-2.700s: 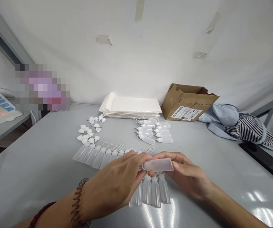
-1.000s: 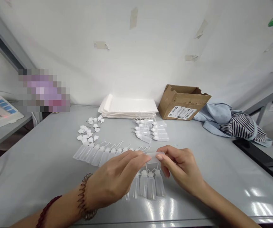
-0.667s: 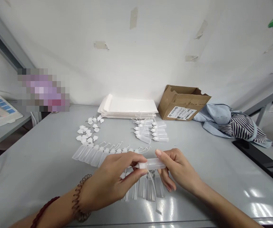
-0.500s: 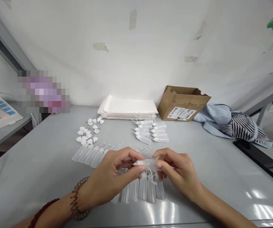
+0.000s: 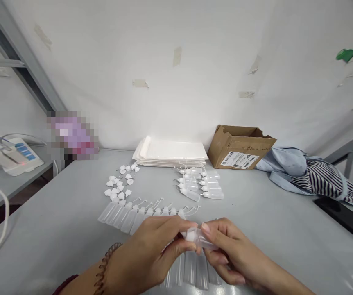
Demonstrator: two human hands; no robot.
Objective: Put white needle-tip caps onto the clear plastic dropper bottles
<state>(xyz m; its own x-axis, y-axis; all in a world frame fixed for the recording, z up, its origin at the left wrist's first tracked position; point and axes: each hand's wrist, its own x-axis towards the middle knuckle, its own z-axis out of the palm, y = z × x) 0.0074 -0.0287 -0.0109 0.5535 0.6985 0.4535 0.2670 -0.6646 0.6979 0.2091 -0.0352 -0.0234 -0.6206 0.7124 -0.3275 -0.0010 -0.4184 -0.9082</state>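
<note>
Bottle (image 5: 206,242), held over the near bottles (image 5: 189,269) on the table (image 5: 59,200), now slopes down toward the right grip (image 5: 236,250); a moment ago it was level. Left grip (image 5: 152,254) pinches the cap (image 5: 190,234); right grip is closed round the other end. Work appears centred on the cap.

The held bottle (image 5: 205,241), taken as the dial's centre, was translucent white; its cap (image 5: 190,234) was opaque white. Loose caps (image 5: 120,188) at 10 o'clock were likewise white, and the flat stack (image 5: 176,150) at 11 o'clock off-white. The carton (image 5: 244,144) at 1 o'clock was plain brown, its label (image 5: 239,160) white with black print. The cloth (image 5: 290,162) at 2 o'clock was pale blue with a dark-and-white striped section. The slab (image 5: 347,221) at 3 o'clock was black; the wall scrap (image 5: 345,55) between 1 and 2 was green. The bracelet (image 5: 103,264) between 8 and 9 was brown; the tabletop (image 5: 72,196) was plain grey.
</note>
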